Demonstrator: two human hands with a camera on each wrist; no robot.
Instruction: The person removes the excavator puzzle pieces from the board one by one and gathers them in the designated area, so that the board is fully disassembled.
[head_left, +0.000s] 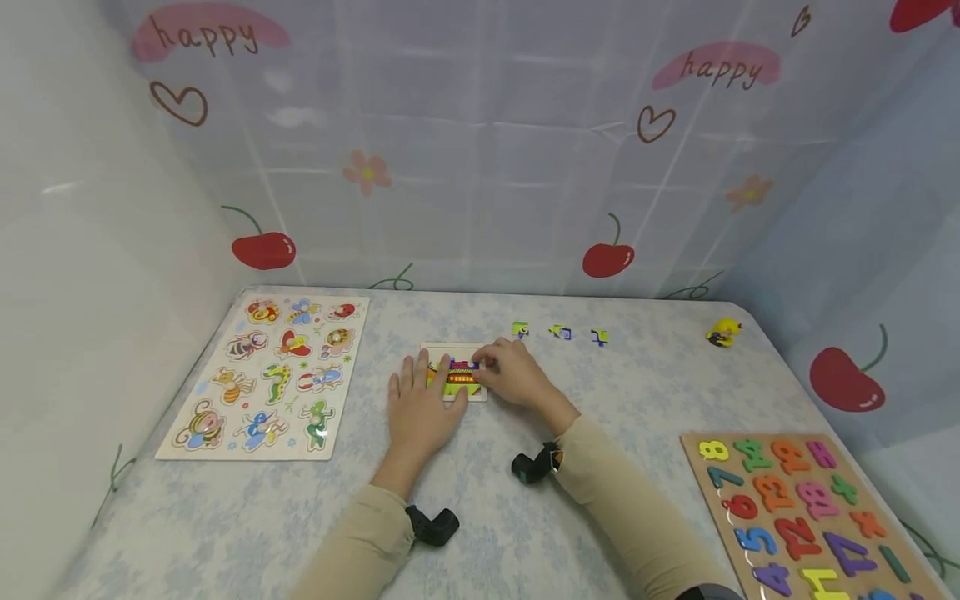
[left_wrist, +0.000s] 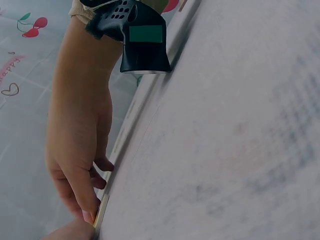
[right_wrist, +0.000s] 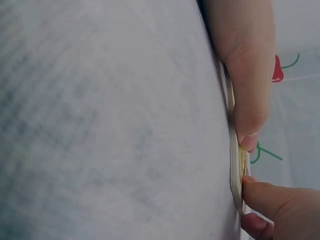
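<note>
A small jigsaw puzzle in a pale frame (head_left: pixel 453 397) lies mid-table, showing a red, yellow and purple picture over green. My left hand (head_left: pixel 424 410) lies across the puzzle's left side, fingers straight and spread, thumb near the front edge. From the right, my right hand (head_left: pixel 517 377) has its curled thumb and forefinger together on a puzzle piece at the puzzle's right part; the fingertips mostly hide that piece. In the right wrist view, fingertips of the right hand (right_wrist: pixel 285 202) meet the frame close to the left thumb (right_wrist: pixel 250 127). Three loose puzzle pieces (head_left: pixel 560 332) lie behind the right hand.
A white insect puzzle board (head_left: pixel 337 433) lies at the left. A wooden board with coloured numbers (head_left: pixel 701 467) is at the front right. A small yellow and black toy figure (head_left: pixel 723 332) stands at the back right. A printed curtain (head_left: pixel 480 208) hangs behind the table.
</note>
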